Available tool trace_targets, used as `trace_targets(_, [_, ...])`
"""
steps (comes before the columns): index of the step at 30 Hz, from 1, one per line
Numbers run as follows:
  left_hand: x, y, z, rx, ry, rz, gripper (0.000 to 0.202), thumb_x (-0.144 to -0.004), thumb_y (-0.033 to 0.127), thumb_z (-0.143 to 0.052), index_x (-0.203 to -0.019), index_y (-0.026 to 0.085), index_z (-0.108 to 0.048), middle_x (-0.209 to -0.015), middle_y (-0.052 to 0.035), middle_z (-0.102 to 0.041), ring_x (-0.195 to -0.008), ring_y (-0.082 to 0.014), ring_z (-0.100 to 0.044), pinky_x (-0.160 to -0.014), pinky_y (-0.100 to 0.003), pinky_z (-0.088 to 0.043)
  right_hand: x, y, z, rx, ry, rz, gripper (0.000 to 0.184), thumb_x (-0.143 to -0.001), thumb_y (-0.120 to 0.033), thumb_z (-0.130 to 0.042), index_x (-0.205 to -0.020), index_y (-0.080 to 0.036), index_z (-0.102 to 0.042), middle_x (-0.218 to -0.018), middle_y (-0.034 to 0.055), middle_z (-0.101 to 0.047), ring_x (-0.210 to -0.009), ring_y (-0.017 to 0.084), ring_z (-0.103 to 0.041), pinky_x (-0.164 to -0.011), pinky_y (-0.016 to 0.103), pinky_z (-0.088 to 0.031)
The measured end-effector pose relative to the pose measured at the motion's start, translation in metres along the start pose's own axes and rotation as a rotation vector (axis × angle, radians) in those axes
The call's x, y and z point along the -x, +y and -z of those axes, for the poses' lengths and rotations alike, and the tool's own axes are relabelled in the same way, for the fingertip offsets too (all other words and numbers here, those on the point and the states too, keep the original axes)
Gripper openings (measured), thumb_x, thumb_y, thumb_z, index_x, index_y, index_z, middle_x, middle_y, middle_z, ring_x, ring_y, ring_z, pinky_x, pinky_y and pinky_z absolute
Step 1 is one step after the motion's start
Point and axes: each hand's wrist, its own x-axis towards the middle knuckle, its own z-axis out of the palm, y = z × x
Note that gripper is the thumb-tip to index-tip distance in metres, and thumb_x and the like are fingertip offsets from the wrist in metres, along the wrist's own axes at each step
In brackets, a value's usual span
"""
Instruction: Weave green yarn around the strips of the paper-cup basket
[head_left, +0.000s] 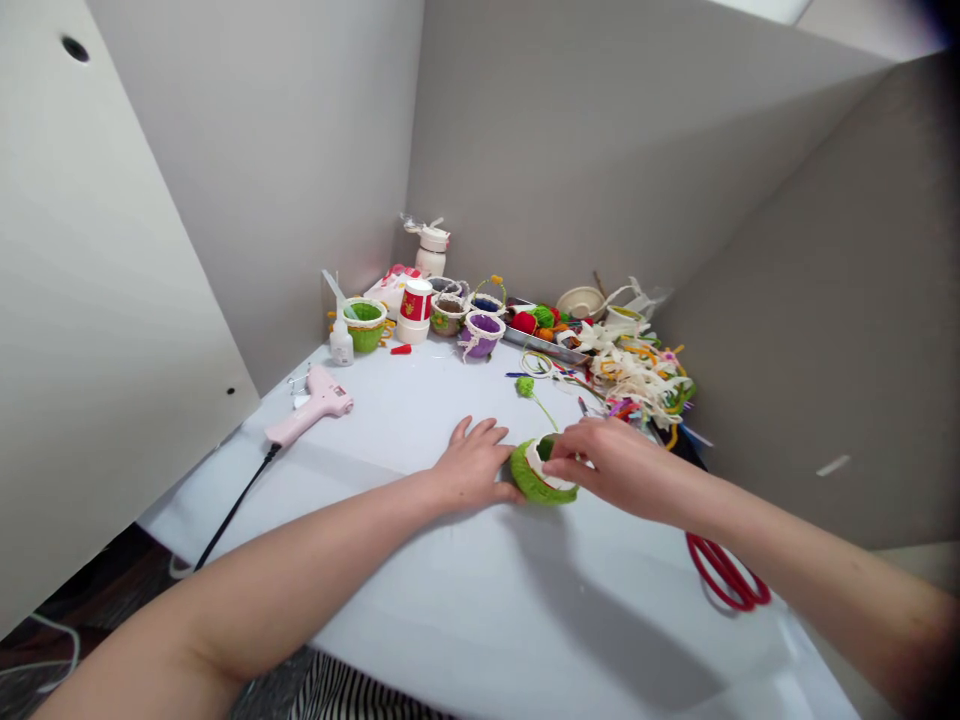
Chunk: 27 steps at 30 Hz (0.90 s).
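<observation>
A small cup wrapped in green yarn (534,478) lies on its side on the white table (465,600), its white rim showing. My left hand (474,463) rests flat beside it, fingers spread, thumb against the cup's left side. My right hand (611,462) pinches the cup's rim from the right. A strand of green yarn leads from the cup to a little green yarn ball (525,386) farther back.
A pink glue gun (311,405) with a black cord lies at the left. Red scissors (726,573) sit under my right forearm. At the back stand several small yarn baskets (481,333), a glue bottle (341,343), a metal tray (547,345) and a heap of pipe cleaners (641,380).
</observation>
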Motion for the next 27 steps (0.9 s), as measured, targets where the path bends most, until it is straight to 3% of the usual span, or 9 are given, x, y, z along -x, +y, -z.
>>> trace_targets(6, [0.001,0.002,-0.001,-0.015,0.012,-0.004,0.054,-0.078,0.06,-0.055,-0.119,0.025,-0.058,-0.138,-0.0087,-0.046,-0.137,-0.0309,-0.028,-0.112,-0.058,-0.013,-0.006,-0.014,-0.017,0.151,-0.006,-0.051,0.034,-0.092,-0.029,-0.047,-0.064,-0.018,-0.063,-0.067,0.0056,-0.068,-0.077,0.02,-0.059,-0.066,0.031,-0.024])
trace_targets(15, [0.0,0.001,0.0,-0.04,0.005,-0.011,0.052,-0.077,0.057,-0.059,-0.118,0.024,-0.059,-0.139,-0.0091,-0.046,-0.136,-0.0306,-0.028,-0.112,-0.058,-0.014,-0.015,-0.013,-0.035,0.155,0.035,-0.079,0.033,-0.092,-0.026,-0.047,-0.063,-0.017,-0.061,-0.069,0.0054,-0.068,-0.073,0.018,-0.059,-0.063,0.031,-0.019])
trace_targets(22, [0.001,0.002,0.001,-0.022,-0.006,-0.001,0.053,-0.077,0.058,-0.057,-0.118,0.024,-0.058,-0.139,-0.0092,-0.046,-0.137,-0.0308,-0.028,-0.111,-0.059,-0.013,-0.003,-0.009,-0.02,0.05,0.024,-0.072,0.035,-0.094,-0.035,-0.046,-0.068,-0.018,-0.061,-0.071,0.0041,-0.067,-0.076,0.02,-0.058,-0.067,0.03,-0.023])
trace_targets(25, [0.0,0.002,0.002,-0.013,-0.008,-0.001,0.055,-0.077,0.059,-0.058,-0.12,0.025,-0.057,-0.139,-0.0092,-0.045,-0.137,-0.0313,-0.027,-0.111,-0.059,-0.013,0.007,0.0,-0.013,-0.022,0.047,0.01,0.02,-0.085,-0.041,-0.061,-0.08,-0.022,-0.065,-0.078,0.0024,-0.069,-0.085,0.023,-0.057,-0.073,0.031,-0.025])
trace_targets(27, [0.0,0.002,0.002,-0.009,-0.019,0.002,0.056,-0.076,0.059,-0.058,-0.121,0.025,-0.057,-0.14,-0.0093,-0.045,-0.137,-0.0316,-0.027,-0.112,-0.059,-0.012,0.013,0.006,-0.012,-0.033,0.053,0.052,0.014,-0.081,-0.037,-0.067,-0.083,-0.023,-0.066,-0.082,0.0025,-0.069,-0.088,0.023,-0.056,-0.074,0.032,-0.025])
